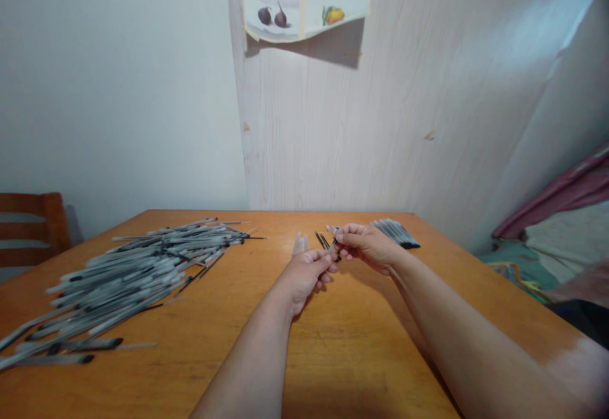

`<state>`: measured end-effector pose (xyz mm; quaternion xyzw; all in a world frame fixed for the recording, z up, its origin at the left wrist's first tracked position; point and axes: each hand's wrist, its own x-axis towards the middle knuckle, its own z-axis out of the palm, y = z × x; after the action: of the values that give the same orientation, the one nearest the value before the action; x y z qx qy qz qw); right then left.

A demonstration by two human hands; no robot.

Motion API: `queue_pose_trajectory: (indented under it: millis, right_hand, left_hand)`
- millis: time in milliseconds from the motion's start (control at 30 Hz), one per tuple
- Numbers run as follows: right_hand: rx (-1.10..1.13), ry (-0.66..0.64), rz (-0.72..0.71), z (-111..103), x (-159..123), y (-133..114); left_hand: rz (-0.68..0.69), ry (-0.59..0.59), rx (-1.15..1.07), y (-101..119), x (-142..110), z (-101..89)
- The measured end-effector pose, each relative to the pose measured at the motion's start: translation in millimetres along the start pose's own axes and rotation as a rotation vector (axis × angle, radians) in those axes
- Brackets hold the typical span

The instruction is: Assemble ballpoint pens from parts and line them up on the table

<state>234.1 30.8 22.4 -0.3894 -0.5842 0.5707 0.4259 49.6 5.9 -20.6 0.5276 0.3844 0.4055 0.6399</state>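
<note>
My left hand (307, 276) and my right hand (366, 246) meet over the middle of the table, thumbs and fingers pinched together. Between them they hold a slim pen (332, 246), pale and clear in its lower part and dark near my right fingertips. Fingers cover much of it. Just behind my left hand lie several clear pen barrels (299, 243). Thin black pieces (321, 239) rest behind the held pen, partly hidden by my hands. Past my right wrist, a neat row of clear pens with black ends (394, 233) lies side by side.
A large loose heap of translucent pens with black ends (137, 266) spreads over the left of the wooden table (228, 343). A wooden chair (28, 216) stands at the far left. Behind the table is a wall with a fruit picture (307, 0). Bedding (566, 235) lies at right.
</note>
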Motion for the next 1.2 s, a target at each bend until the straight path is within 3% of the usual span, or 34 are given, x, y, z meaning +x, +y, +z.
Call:
queue_pose_trajectory:
  millis: [733,1000,1200]
  right_hand:
    - [-0.141,-0.025,-0.029,0.4,0.2,1.5]
    - [-0.277,0.079,-0.137,12.1,3.9,10.0]
    - [-0.181,0.078,-0.150,14.2,3.1,8.5]
  left_hand:
    - [0.021,0.026,0.020,3.0,-2.9,3.8]
    - [0.026,0.058,0.049,1.6,-0.6,2.2]
    - [0.030,0.001,-0.052,3.0,-1.1,1.6]
